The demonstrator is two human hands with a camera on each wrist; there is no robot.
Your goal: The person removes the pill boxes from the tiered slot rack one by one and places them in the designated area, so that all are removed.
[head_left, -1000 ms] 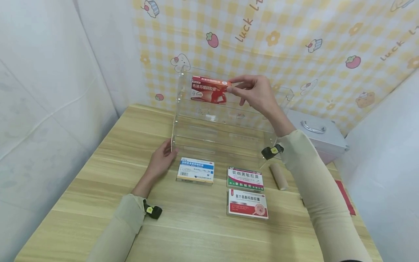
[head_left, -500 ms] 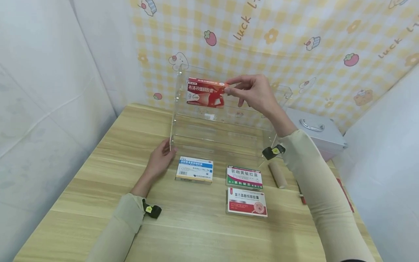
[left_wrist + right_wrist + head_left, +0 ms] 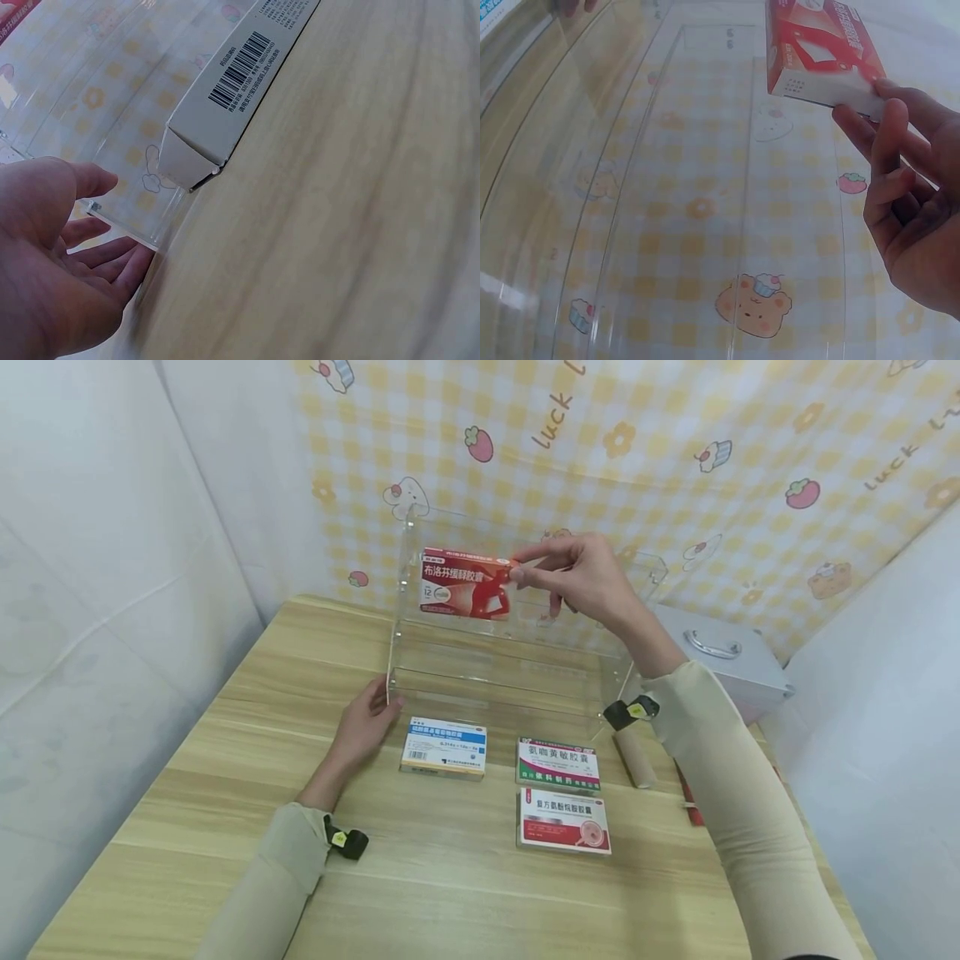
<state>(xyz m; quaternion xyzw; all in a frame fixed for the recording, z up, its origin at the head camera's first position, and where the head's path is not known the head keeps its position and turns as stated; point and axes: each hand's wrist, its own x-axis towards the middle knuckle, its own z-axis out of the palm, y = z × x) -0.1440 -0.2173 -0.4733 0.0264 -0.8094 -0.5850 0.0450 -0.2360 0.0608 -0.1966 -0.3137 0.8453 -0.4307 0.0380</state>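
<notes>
In the head view my right hand (image 3: 588, 578) pinches the right end of a red medicine box (image 3: 465, 585) between thumb and fingers. The box is held upright in front of the upper tier of a clear acrylic display rack (image 3: 525, 650), its printed front facing me. The right wrist view shows the white end of the medicine box (image 3: 825, 91) at the fingertips. Low on the rack's left side, my left hand (image 3: 365, 720) grips the side panel, thumb in front and fingers outside. Close to that hand lies a blue-and-white medicine box (image 3: 444, 748).
Green-and-white (image 3: 558, 764) and red-and-white (image 3: 564, 822) medicine boxes lie before the rack. A cardboard tube (image 3: 634, 758) lies to their right, with a red item (image 3: 692, 802) partly behind the right sleeve. A silver case (image 3: 720, 652) stands at back right, against a patterned curtain (image 3: 675, 427).
The red medicine box has come down and slightly left in my right hand, and its front has tipped more toward me. My left hand keeps its hold on the rack.
</notes>
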